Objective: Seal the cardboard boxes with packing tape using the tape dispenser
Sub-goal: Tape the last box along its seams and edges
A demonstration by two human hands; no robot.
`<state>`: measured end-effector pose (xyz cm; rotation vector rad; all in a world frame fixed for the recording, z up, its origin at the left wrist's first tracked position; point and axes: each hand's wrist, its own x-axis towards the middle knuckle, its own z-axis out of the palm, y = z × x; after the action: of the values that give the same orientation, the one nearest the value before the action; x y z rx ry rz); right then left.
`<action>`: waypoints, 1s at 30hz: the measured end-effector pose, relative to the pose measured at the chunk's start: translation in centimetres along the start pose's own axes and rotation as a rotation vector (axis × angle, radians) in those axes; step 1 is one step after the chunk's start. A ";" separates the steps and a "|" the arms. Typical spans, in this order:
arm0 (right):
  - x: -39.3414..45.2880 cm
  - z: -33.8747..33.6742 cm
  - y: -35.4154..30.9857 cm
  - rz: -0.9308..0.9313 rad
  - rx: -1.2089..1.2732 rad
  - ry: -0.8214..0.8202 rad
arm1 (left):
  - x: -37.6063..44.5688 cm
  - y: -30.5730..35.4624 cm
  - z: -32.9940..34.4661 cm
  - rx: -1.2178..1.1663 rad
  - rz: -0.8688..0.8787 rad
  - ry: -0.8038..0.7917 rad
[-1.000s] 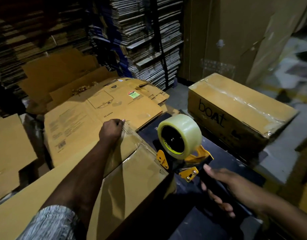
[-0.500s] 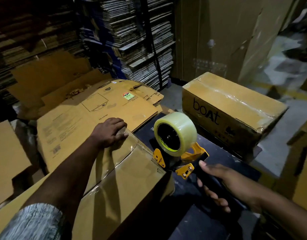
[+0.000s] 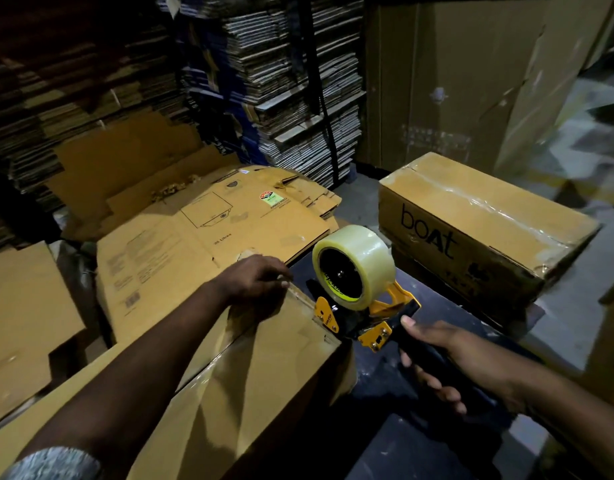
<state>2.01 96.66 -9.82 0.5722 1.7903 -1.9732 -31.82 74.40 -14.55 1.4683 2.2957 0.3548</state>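
Observation:
A brown cardboard box [image 3: 264, 386] lies in front of me, its top flaps closed under a shiny strip of tape. My left hand [image 3: 255, 284] rests on the far end of its top, fingers bent down over the edge. My right hand [image 3: 461, 362] grips the black handle of a yellow tape dispenser [image 3: 371, 317], which carries a roll of clear tape [image 3: 354, 265]. The dispenser's front touches the box's far right corner.
A taped "boat" box [image 3: 482, 230] sits to the right on a dark surface [image 3: 447, 445]. Flattened cartons [image 3: 194, 244] lie beyond my left hand, more at the left edge. Tall stacks of flat cardboard [image 3: 281, 91] and a large upright carton [image 3: 447, 81] stand behind.
My left hand slid right along the box's far edge towards the dispenser. The dispenser stayed at the box's corner, and the view shifted slightly.

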 end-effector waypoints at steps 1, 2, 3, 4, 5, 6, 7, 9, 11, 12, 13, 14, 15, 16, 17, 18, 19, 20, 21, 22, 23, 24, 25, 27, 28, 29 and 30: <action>0.0 0.1 0.1 0.000 0.003 0.001 | -0.3 0.1 0.5 0.023 0.000 0.007; 0.0 0.1 0.2 -0.001 0.007 0.003 | -0.5 -0.3 0.9 0.061 -0.004 0.013; 0.0 0.1 0.2 -0.002 0.009 0.008 | -0.7 -0.4 1.4 0.096 -0.009 0.022; 0.1 0.2 0.2 -0.001 0.010 0.013 | -0.8 -0.5 1.7 0.107 -0.008 0.042; 0.1 0.2 0.2 -0.003 0.007 0.016 | -0.9 -0.6 1.9 0.097 -0.007 0.068; 0.1 0.2 0.2 -0.005 0.003 0.018 | -0.9 -0.5 2.1 0.084 -0.002 0.099; 0.1 0.2 0.2 -0.006 -0.002 0.022 | -0.9 -0.4 2.1 0.083 0.007 0.121; 0.0 0.3 0.2 -0.007 -0.011 0.028 | -1.0 0.0 2.3 0.118 0.064 0.164; 0.0 0.4 0.2 -0.010 -0.016 0.032 | -1.0 0.5 2.8 0.154 0.167 0.202; 0.0 0.4 0.2 -0.014 -0.020 0.032 | -1.1 0.8 3.1 0.145 0.193 0.215; 0.0 0.4 0.1 -0.020 -0.025 0.034 | -1.1 1.2 3.4 0.124 0.203 0.224; 0.0 0.4 0.1 -0.027 -0.032 0.031 | -1.1 1.5 3.7 0.099 0.202 0.233; -0.1 0.4 0.0 -0.032 -0.039 0.029 | -1.1 1.8 4.0 0.080 0.198 0.241; -0.1 0.4 -0.1 -0.034 -0.046 0.026 | -1.1 2.1 4.1 0.070 0.192 0.247; -0.1 0.4 -0.2 -0.033 -0.053 0.024 | -1.1 2.3 4.2 0.069 0.182 0.246; -0.2 0.4 -0.3 -0.029 -0.060 0.022 | -0.9 2.2 4.3 0.069 0.175 0.239; -0.4 0.3 -0.3 -0.025 -0.070 0.016 | -0.9 2.1 4.2 0.074 0.164 0.229; -0.7 0.2 -0.2 -0.022 -0.079 0.008 | -0.8 1.9 4.1 0.078 0.154 0.219; -1.1 0.0 0.0 -0.015 -0.084 -0.001 | -0.6 1.6 4.1 0.081 0.146 0.213; -1.5 -0.1 0.4 -0.006 -0.084 -0.007 | -0.6 1.4 4.1 0.076 0.137 0.206; -1.9 -0.2 0.9 0.005 -0.080 -0.009 | -0.6 1.5 4.2 0.067 0.126 0.205; -2.2 -0.3 1.4 0.016 -0.065 -0.010 | -0.5 1.7 4.1 0.054 0.108 0.213; -2.4 -0.3 1.9 0.030 -0.039 -0.008 | -0.4 2.1 4.1 0.044 0.090 0.219; -2.4 -0.2 2.4 0.048 0.026 -0.003 | -0.4 3.2 4.3 0.085 0.094 0.246; -2.3 -0.2 2.6 0.049 0.042 0.002 | -0.5 3.6 4.6 0.125 0.121 0.267; -2.2 -0.3 2.5 0.044 0.044 0.003 | -0.6 4.0 5.0 0.133 0.149 0.278; -2.2 -0.3 2.6 0.039 0.043 0.004 | -0.8 4.5 5.4 0.095 0.160 0.268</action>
<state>5.28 96.79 -10.71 0.6202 1.7301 -1.9899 -25.46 75.60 -17.36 1.7512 2.4351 0.5228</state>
